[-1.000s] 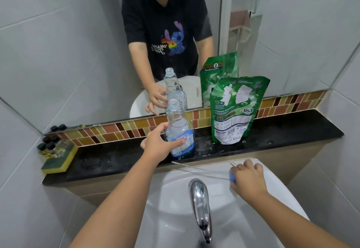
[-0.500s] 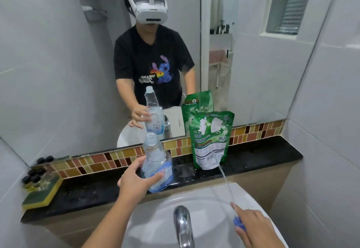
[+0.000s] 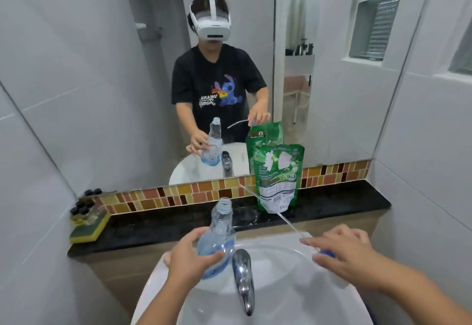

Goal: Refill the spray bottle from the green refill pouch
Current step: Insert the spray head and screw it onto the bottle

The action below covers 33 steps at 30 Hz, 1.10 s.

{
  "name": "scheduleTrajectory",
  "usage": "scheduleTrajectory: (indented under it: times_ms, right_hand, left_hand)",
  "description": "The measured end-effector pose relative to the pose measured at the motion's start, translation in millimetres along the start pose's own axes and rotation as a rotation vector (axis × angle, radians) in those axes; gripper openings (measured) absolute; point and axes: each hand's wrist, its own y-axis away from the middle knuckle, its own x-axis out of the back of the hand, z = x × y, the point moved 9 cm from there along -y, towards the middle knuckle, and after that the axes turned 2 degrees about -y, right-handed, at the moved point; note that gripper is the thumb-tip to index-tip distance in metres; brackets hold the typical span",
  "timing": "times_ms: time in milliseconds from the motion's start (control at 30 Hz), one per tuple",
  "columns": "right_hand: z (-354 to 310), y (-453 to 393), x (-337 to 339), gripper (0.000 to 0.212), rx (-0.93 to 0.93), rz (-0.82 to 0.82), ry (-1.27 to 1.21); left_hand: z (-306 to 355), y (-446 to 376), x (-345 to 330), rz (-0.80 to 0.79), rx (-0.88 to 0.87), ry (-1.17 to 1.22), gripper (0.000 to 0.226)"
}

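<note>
Left hand [image 3: 190, 254] grips the uncapped spray bottle [image 3: 217, 238], tilted over the sink [image 3: 281, 299] at lower centre; right hand [image 3: 350, 255] holds the blue sprayer head [image 3: 327, 253] with its tube. Green refill pouch [image 3: 279, 176] stands upright on the tabletop [image 3: 332, 202], centre right.

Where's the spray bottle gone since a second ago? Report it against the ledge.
Yes. The spray bottle left the black ledge, toward the person, over the sink.

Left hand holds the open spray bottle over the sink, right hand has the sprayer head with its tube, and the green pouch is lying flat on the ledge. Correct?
Not quite: in the head view the green pouch stands upright on the black ledge against the mirror, not flat. The rest holds: left hand grips the open spray bottle over the sink, right hand holds the sprayer head and tube.
</note>
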Motion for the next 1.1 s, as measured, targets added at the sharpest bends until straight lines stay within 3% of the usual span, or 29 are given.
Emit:
scheduleTrajectory:
  times_ms: [133, 333, 800, 1000, 1100]
  right_hand:
    - [-11, -10, 47, 0.04, 0.047, 0.07, 0.324]
    - [-26, -23, 91, 0.039, 0.112, 0.04, 0.524]
    - [-55, -33, 114, 0.042, 0.174, -0.025, 0.7]
    - [-119, -56, 126, 0.055, 0.198, -0.143, 0.871]
    - [-168, -73, 121, 0.058, 0.316, -0.11, 0.889]
  left_hand:
    - [-10, 4, 6, 0.043, 0.032, -0.114, 0.057]
    - [-17, -2, 16, 0.065, 0.047, -0.128, 0.053]
    - [-32, -17, 21, 0.087, 0.01, -0.218, 0.056]
    - [-9, -18, 22, 0.056, -0.081, -0.277, 0.054]
    - [8, -22, 23, 0.048, -0.126, -0.244, 0.054]
